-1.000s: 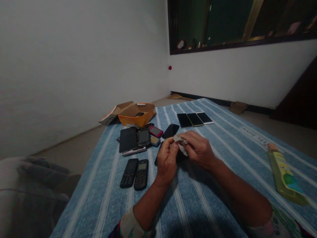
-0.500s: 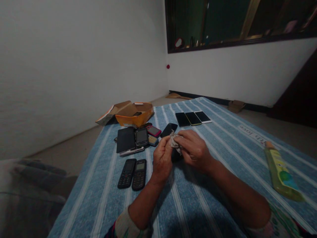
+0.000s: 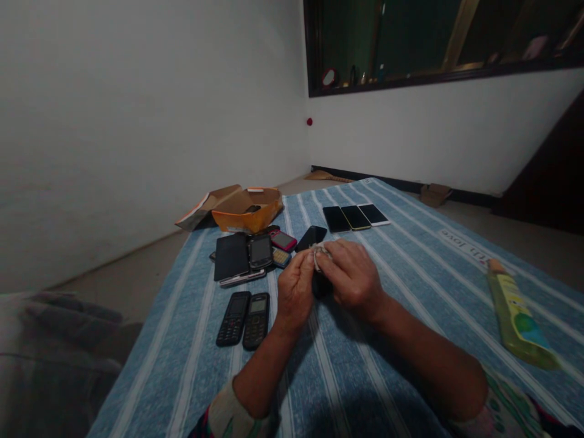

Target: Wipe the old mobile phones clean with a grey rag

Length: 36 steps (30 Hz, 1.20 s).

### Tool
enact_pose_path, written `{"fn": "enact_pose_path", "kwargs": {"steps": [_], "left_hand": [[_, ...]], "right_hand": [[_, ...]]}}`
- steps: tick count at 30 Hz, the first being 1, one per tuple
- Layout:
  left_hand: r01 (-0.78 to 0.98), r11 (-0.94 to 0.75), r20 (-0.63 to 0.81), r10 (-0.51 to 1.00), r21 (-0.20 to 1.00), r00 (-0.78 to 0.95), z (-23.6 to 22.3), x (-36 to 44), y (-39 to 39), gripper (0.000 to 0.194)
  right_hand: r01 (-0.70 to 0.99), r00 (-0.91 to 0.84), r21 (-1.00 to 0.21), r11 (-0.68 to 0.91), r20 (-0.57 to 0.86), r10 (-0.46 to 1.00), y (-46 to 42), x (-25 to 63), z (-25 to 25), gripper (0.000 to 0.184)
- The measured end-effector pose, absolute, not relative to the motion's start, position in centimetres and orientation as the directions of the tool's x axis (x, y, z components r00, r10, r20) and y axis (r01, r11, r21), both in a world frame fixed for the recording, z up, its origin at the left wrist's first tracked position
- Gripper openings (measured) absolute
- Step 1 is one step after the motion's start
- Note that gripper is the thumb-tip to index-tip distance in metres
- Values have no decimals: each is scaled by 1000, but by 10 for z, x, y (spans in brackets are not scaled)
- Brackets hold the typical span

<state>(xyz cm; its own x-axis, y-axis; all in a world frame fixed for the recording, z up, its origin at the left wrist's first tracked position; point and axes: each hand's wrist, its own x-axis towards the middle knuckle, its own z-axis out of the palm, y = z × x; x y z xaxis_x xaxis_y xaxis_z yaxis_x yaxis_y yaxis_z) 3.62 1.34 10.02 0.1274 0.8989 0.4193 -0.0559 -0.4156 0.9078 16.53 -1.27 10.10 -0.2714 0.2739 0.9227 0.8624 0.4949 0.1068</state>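
Observation:
My left hand point(image 3: 295, 286) and my right hand point(image 3: 356, 277) meet over the middle of the bed-like striped surface, fingers closed. Between their fingertips is a crumpled pale cloth point(image 3: 321, 255), pinched by both and mostly covered by the right fingers. A dark object point(image 3: 322, 285) shows in the gap beneath the cloth; whether it is held or lies on the surface I cannot tell. Just beyond the hands lies a black smartphone point(image 3: 312, 237). To the left, two black keypad phones point(image 3: 245, 319) lie side by side.
Several older phones point(image 3: 261, 250) and a dark flat case point(image 3: 232, 257) are piled at left, before an open orange cardboard box point(image 3: 246, 220). Three smartphones point(image 3: 356, 218) lie in a row farther back. A bottle of yellow-green liquid point(image 3: 520, 316) lies on the blue striped cloth point(image 3: 182, 340) at right.
My hands have drawn closer together around the crumpled cloth, so less of it shows. My right hand has shifted slightly left. The phones and bottle stay where they were.

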Motion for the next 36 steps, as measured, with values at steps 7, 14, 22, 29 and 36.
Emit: {"fn": "enact_pose_path", "kwargs": {"steps": [7,14,22,29,36], "left_hand": [[19,-444,438,890,896,124,100,34,12,24],[-89,-378,385,918,922,91,90,29,21,29],[-108,-374,382,921,921,68,89,29,18,30],[-101,-329,325,944,939,-47,93,25,26,33],[-117,-359,362,932,926,3,91,27,25,34]], "right_hand": [[850,-144,-80,521,916,375,-5,176,99,27],[665,48,-527,530,737,674,4,191,91,34],[588,122,-508,629,825,552,-1,174,94,49],[582,64,-672,459,600,797,11,180,68,29],[520,95,-662,540,673,733,7,176,81,37]]}}
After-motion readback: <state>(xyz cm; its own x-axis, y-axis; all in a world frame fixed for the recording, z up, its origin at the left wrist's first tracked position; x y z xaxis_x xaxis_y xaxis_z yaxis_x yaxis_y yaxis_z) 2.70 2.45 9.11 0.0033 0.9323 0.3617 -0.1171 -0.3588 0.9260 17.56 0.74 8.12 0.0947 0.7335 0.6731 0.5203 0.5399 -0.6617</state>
